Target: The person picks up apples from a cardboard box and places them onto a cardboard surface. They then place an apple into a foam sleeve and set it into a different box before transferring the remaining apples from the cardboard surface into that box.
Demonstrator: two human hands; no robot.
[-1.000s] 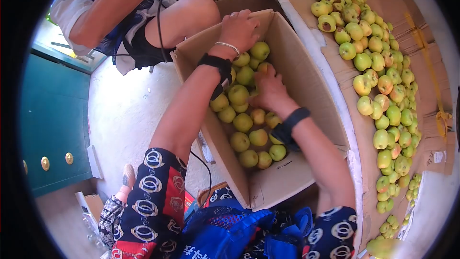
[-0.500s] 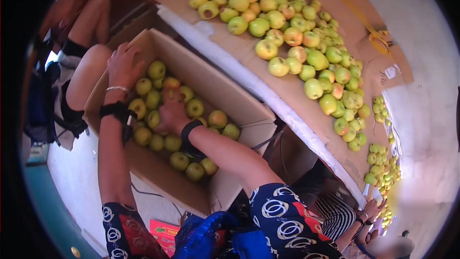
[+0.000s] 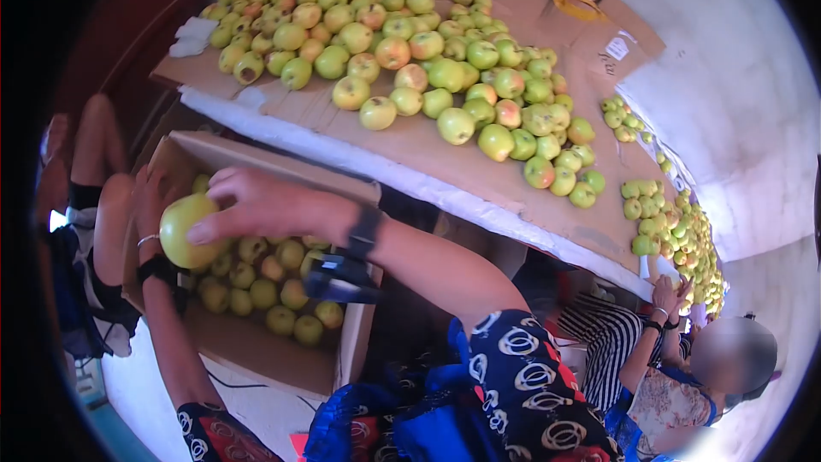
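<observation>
My right hand (image 3: 265,205) is raised above the cardboard box (image 3: 248,351), closed around a yellow-green apple (image 3: 190,233) between thumb and fingers. At the box's far left side, my left hand (image 3: 150,202) grips the wall by its upper edge; the raised apple partly covers that hand. Inside the box lie several green and reddish apples (image 3: 263,293), some hidden behind my right hand and wrist. A dark band with a black device (image 3: 342,278) is on my right wrist.
A cardboard-covered table (image 3: 291,124) with a large spread of apples (image 3: 445,77) stands beyond the box. Yellow strapping (image 3: 577,2) lies at its back. Another person (image 3: 676,402) sits at the right by more apples; a bare knee (image 3: 111,214) shows at the left.
My right hand has come up out of the box, now with an apple in it. My left hand stays at the box wall. The view has shifted toward the table and right.
</observation>
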